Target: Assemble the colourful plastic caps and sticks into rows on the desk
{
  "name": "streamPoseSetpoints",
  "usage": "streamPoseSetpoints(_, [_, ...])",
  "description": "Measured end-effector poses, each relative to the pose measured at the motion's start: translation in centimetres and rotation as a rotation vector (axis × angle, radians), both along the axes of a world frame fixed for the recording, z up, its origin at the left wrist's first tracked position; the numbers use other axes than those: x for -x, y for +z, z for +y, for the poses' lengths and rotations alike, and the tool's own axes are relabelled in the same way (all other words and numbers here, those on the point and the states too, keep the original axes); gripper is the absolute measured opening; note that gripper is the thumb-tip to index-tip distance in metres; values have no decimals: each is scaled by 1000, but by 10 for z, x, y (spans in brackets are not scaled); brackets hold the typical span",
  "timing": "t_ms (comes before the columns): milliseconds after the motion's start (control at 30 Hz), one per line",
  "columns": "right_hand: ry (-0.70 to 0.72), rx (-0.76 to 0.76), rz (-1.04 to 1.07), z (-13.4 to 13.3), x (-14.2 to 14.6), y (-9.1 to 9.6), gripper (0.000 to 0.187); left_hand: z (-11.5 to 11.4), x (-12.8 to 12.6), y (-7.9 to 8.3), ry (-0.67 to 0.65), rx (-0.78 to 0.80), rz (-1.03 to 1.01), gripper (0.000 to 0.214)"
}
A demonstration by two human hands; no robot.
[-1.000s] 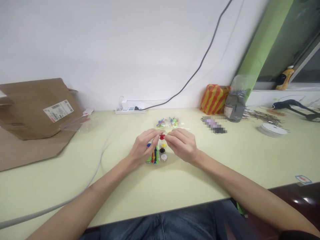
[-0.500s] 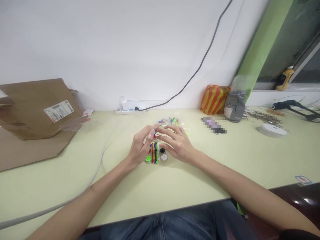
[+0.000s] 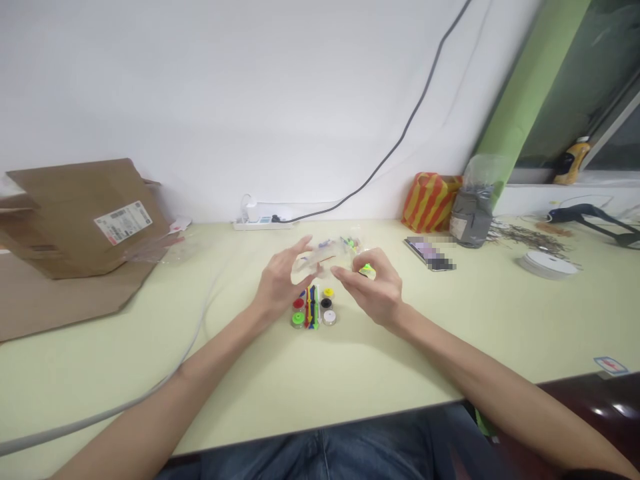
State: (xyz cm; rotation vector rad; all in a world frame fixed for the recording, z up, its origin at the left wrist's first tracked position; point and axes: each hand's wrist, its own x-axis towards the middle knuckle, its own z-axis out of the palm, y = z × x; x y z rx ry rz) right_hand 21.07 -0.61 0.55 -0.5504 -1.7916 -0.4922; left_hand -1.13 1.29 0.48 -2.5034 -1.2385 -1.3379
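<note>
Both my hands are raised above the table's middle. My left hand has its fingers spread around one end of a clear plastic bag, and my right hand pinches the other end. Small coloured pieces show inside the bag, and a bright green piece sits at my right fingertips. Below my hands, a neat group lies on the table: red, yellow, black, white and green round pieces flank upright coloured plastic strips.
A cardboard mailer lies at the left, with a grey cable running across the pale green table. At the back stand a power strip, a striped bag, a grey bag, a pixelated phone and a white roll.
The clear bag has risen from the table into my hands. My hands have moved apart, and the red and yellow round pieces now show in the group on the table.
</note>
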Motion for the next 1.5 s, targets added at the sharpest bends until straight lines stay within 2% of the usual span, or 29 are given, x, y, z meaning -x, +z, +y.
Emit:
streamPoseSetpoints(100, [-4,91,57,5,-6,5,33,4,4,-1,44,69,-106,35])
streamPoseSetpoints(200, [-135,306,64,18,-21,11,33,11,8,-3,37,207,-272,25])
streamPoseSetpoints(300, [-352,656,-203,33,-39,12,12,18,11,-5,3,362,-510,32])
streamPoseSetpoints(367, [-476,857,-376,39,-47,11,14,22,13,-6,-21,443,-668,35])
streamPoseSetpoints(433, [-550,959,-485,41,-49,8,18,24,14,-7,-77,507,-775,36])
streamPoseSetpoints(500, [-575,981,-548,39,-48,5,17,25,14,-8,-170,555,-819,36])
streamPoseSetpoints(567, [-571,961,-563,35,-44,3,13,24,12,-10,-253,599,-811,34])
streamPoseSetpoints(667, [-480,885,-519,32,-41,3,15,23,9,-13,-288,636,-768,29])
streamPoseSetpoints(733, [-385,780,-427,32,-41,5,15,23,9,-15,-251,602,-698,28])
streamPoseSetpoints(800, [-292,671,-285,33,-41,7,14,23,11,-17,-176,500,-568,29])
streamPoseSetpoints(900, [-167,539,-51,31,-39,11,18,26,16,-21,-108,346,-332,41])
streamPoseSetpoints(1033, [-51,325,110,22,-34,15,25,33,24,-29,-87,320,-170,54])
streamPoseSetpoints(1200, [-69,193,22,19,-28,14,22,34,28,-31,-30,323,-109,56])
streamPoseSetpoints(1367, [-100,125,14,16,-19,9,11,22,21,-21,7,290,-17,52])
streamPoseSetpoints(1500, [-76,50,-3,10,-8,4,11,10,10,-13,-16,273,31,50])
